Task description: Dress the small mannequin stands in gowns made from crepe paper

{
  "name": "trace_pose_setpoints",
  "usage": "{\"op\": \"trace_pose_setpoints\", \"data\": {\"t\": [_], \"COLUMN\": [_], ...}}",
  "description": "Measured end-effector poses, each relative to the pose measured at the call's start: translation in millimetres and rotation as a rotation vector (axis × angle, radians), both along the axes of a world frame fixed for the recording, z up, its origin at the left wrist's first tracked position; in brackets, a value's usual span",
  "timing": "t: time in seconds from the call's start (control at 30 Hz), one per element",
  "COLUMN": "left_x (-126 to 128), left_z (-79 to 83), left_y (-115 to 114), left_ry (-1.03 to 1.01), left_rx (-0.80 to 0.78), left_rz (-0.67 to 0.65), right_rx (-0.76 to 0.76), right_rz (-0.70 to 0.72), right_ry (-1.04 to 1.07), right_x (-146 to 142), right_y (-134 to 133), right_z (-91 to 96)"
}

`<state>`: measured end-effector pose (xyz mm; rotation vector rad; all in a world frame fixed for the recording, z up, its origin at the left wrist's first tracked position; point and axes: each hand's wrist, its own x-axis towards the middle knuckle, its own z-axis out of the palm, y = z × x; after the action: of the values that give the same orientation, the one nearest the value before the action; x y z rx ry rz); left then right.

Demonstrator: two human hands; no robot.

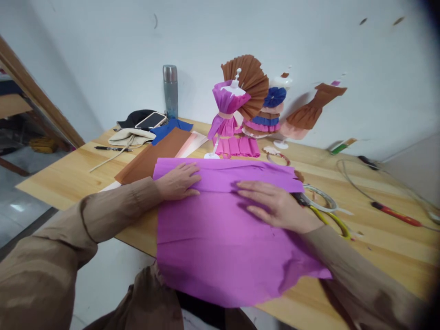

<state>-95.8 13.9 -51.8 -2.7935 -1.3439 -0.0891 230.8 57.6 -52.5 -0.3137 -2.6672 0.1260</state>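
Observation:
A wide sheet of purple crepe paper [220, 256] lies over the wooden table and hangs past its front edge. Its far part forms a folded band [220, 174] with a crease along it. My left hand [178, 181] rests flat on the band's left end, fingers stretched out. On the right, my right hand [275, 204] touches the paper near the fold, its fingers extended and slightly apart. Beside my right wrist lie yellow-handled scissors [332, 220], partly hidden, and a roll of pale tape [321, 197].
Small dress stands wear a purple dress [227, 107] and a brown dress [307, 112] along the wall. Brown paper [154, 156], a phone [151, 120], a pen [113, 149] and a bottle [170, 91] are at left. A red-handled tool [395, 214] with a cord lies right.

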Motion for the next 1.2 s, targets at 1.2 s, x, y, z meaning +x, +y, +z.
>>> {"op": "trace_pose_setpoints", "data": {"t": [1.2], "left_x": [56], "left_z": [8.6], "left_y": [42], "left_ry": [0.009], "left_rx": [-0.344], "left_rz": [-0.291], "right_rx": [-0.396], "right_rz": [-0.070], "right_ry": [-0.502], "right_x": [-44], "right_y": [-83], "right_z": [6.4]}}
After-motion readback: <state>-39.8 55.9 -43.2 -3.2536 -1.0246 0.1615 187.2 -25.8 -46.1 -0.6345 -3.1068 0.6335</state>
